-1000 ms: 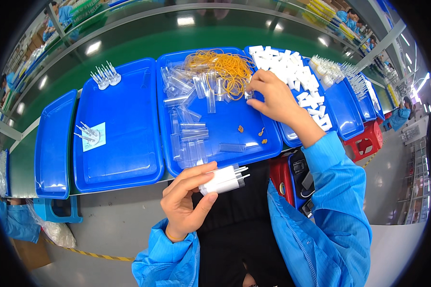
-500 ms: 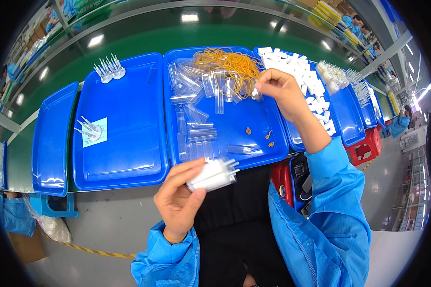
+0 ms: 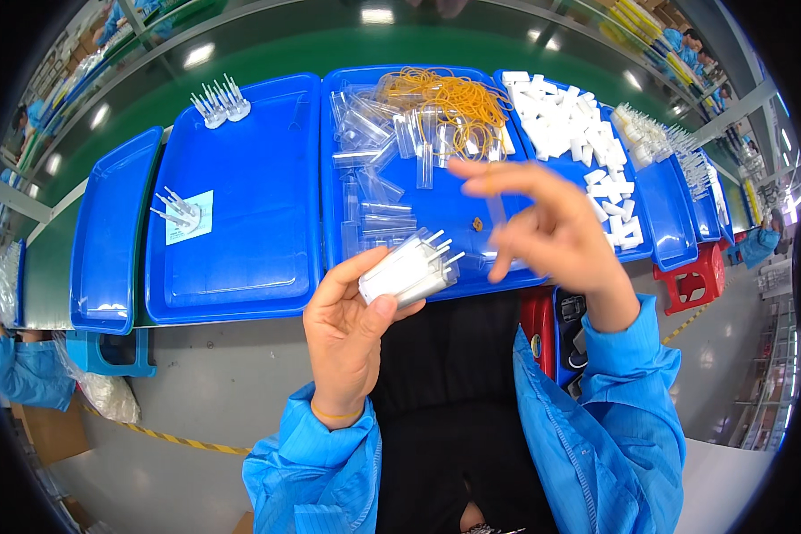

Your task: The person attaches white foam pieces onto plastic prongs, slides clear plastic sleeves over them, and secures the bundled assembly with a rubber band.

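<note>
My left hand (image 3: 351,329) is closed round a bundle of white plastic pieces (image 3: 409,270) with thin pale rods sticking out at the far right end. Clear plastic seems to wrap part of the bundle. A yellow rubber band circles my left wrist. Motion blurs my right hand (image 3: 543,222), held to the right of the bundle above the middle tray (image 3: 436,209). A yellowish streak crosses its fingers and a faint clear strip shows between them; I cannot make out what it holds. Clear plastic tubes (image 3: 425,166) and a heap of yellow rubber bands (image 3: 454,102) lie in that tray.
On the right, a blue tray holds many white blocks (image 3: 556,125). The left blue tray (image 3: 240,222) carries clusters of upright thin-tipped pieces (image 3: 221,102), one on a pale paper (image 3: 191,218). Red stools (image 3: 692,283) and a blue stool (image 3: 111,351) stand below table level.
My right hand has drawn back from the far right of the middle tray toward the bundle, its fingers spreading from a pinch. The left hand has tilted the bundle and moved it slightly right and away.
</note>
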Demonstrator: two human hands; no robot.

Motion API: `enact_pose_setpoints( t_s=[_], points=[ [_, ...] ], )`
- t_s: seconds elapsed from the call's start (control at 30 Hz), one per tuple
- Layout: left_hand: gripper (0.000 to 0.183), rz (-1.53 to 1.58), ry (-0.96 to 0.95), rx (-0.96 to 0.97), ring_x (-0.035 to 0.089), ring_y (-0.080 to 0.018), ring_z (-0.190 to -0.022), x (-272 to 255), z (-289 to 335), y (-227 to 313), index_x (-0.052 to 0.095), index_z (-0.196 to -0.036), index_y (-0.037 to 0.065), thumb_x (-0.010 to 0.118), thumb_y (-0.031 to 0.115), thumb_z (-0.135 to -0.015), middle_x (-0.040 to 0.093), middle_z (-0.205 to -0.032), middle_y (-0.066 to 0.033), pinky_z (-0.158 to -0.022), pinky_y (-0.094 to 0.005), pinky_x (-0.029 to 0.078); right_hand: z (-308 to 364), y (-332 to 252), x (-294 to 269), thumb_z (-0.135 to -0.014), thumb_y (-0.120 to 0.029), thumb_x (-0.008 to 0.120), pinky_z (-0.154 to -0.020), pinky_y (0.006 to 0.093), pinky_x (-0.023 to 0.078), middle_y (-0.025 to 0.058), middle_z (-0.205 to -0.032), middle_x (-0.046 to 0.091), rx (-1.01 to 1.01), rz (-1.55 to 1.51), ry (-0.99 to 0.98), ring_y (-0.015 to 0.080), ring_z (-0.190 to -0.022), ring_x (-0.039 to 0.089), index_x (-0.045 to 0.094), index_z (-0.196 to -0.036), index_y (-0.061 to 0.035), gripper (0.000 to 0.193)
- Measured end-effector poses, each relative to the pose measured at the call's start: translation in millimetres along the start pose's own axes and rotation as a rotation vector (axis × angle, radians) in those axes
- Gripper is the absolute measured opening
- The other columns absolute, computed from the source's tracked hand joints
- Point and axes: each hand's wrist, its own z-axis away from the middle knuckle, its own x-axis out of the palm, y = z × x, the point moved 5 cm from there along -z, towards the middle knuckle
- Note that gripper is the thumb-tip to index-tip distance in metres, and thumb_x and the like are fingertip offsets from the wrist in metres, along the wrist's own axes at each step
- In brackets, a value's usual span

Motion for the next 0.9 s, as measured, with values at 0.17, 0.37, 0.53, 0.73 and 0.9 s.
enact_pose_setpoints(
  t_s=[0.17,0.37,0.53,0.73,0.9],
  points=[
    [0.042,-0.147,-0.073,0.127,0.062,-0.0284,-0.11,0,3,-12,0.051,-0.13,-0.006,0.063,0.003,-0.091,0.06,-0.12,-0.0202,-0.088,-0.0387,0.056,2,-3,50,-0.072,-0.012,0.076,-0.073,0.04,0.057,0.0148,-0.128,0.058,-0.237,0.683,-0.03,0.0294,-0.092,0.068,0.056,-0.121,-0.0089,0.054],
    [0.045,0.509,-0.177,-0.041,0.062,-0.0251,-0.108,-12,3,-9,0.048,-0.136,0.001,0.061,0.012,-0.094,0.059,-0.126,-0.0177,-0.074,-0.0308,0.053,18,17,28,-0.09,-0.021,0.063,-0.076,0.0343,0.04,0.0078,-0.082,0.061,-0.402,0.832,-0.049,0.0196,-0.077,0.06,0.06,-0.105,-0.0045,0.023],
    [0.051,0.796,-0.206,-0.175,0.057,-0.0262,-0.117,-2,9,-27,0.044,-0.14,0.006,0.063,0.013,-0.093,0.054,-0.135,-0.0149,-0.076,-0.0322,0.054,45,40,59,-0.097,-0.015,0.048,-0.076,0.0345,0.038,0.0028,-0.073,0.054,-0.229,-1.11,-0.15,0.0169,-0.064,0.051,0.059,-0.109,-0.0023,0.021],
    [0.053,0.443,-0.301,0.081,0.057,-0.0328,-0.112,1,11,-17,0.049,-0.132,0.004,0.072,0.019,-0.087,0.047,-0.134,-0.024,-0.072,-0.0327,0.054,45,55,70,-0.094,-0.007,0.056,-0.058,0.0203,0.044,0.0237,-0.144,0.045,0.134,-1.218,-0.018,0.0067,-0.059,0.058,0.035,-0.147,-0.0007,0.058],
    [0.038,-0.769,-0.299,0.669,0.064,-0.0325,-0.102,21,10,14,0.069,-0.104,-0.002,0.078,-0.006,-0.068,0.063,-0.115,-0.0233,-0.081,-0.0364,0.055,46,25,57,-0.087,-0.005,0.065,-0.057,0.021,0.048,0.0177,-0.135,0.053,0.171,-0.663,0.089,0.0131,-0.071,0.065,0.044,-0.14,-0.0004,0.057]
  ],
)
